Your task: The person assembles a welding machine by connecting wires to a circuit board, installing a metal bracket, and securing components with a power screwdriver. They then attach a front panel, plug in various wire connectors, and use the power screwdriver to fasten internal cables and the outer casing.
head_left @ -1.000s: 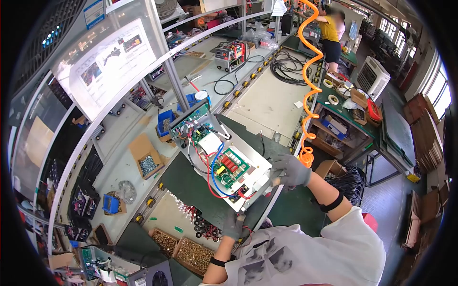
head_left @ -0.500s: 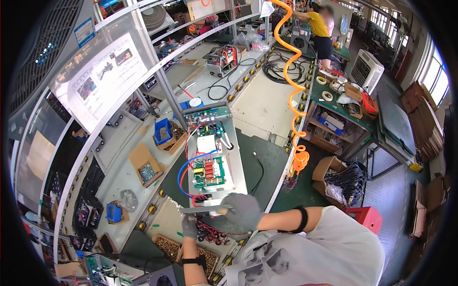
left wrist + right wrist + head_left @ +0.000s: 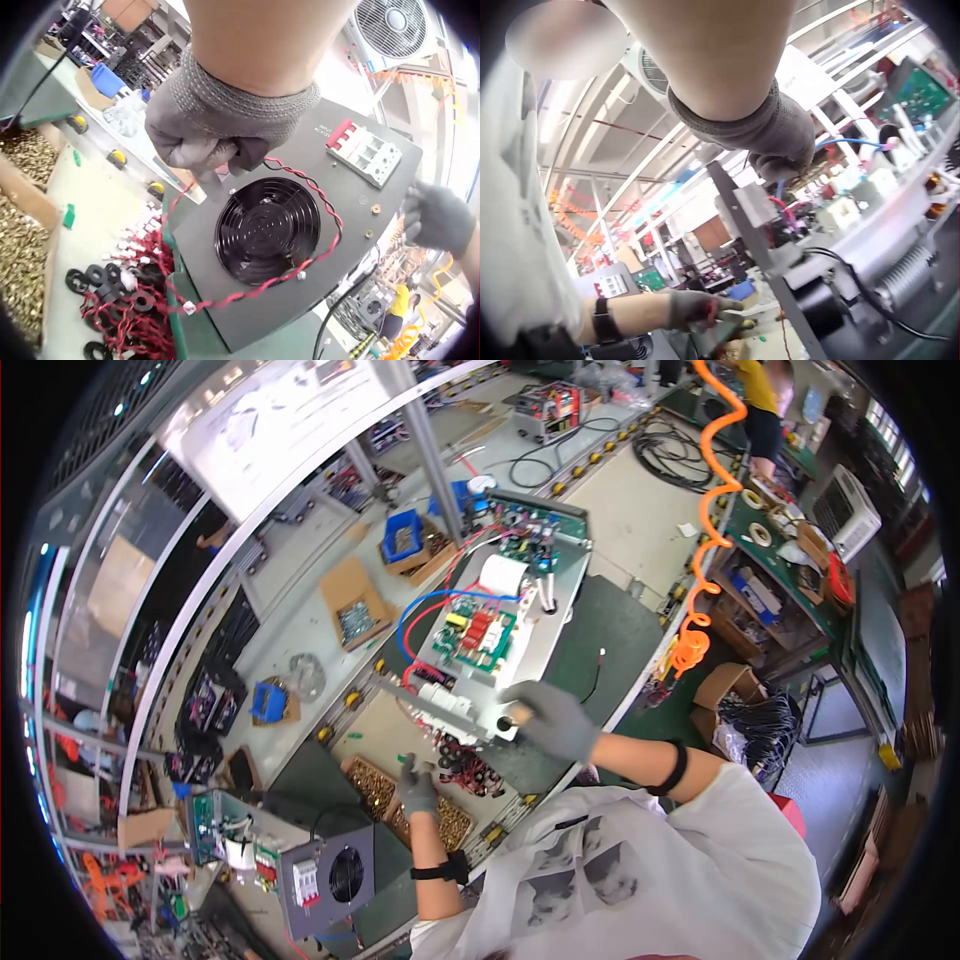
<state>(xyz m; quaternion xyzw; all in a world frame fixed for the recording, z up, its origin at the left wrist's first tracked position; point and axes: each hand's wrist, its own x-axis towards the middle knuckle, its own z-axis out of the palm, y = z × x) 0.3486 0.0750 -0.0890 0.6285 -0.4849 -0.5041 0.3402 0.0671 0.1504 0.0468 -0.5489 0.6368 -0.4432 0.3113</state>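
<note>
An electronics chassis (image 3: 515,645) lies on the green bench, its dark front panel (image 3: 430,705) facing the person. The left wrist view shows that panel's round fan (image 3: 268,231) and white breaker (image 3: 365,152). My left hand (image 3: 418,792) is in front of the panel, above the screw boxes; its curled fingers (image 3: 195,154) pinch a red-black twisted wire (image 3: 330,206) that loops before the fan. At the panel's other end is my right hand (image 3: 550,720), its fingers (image 3: 780,161) curled beside the edge; whether they touch it is unclear.
Boxes of brass screws (image 3: 370,785) stand beside a pile of wires with black rings (image 3: 470,770). A second unit with a fan (image 3: 325,875) is at lower left. An orange coiled hose (image 3: 705,540) hangs at the right. A person in yellow (image 3: 757,390) stands far back.
My left hand has come away from the panel and moved toward the screw boxes. The chassis has turned slightly, with my right hand still at the panel's right end.
</note>
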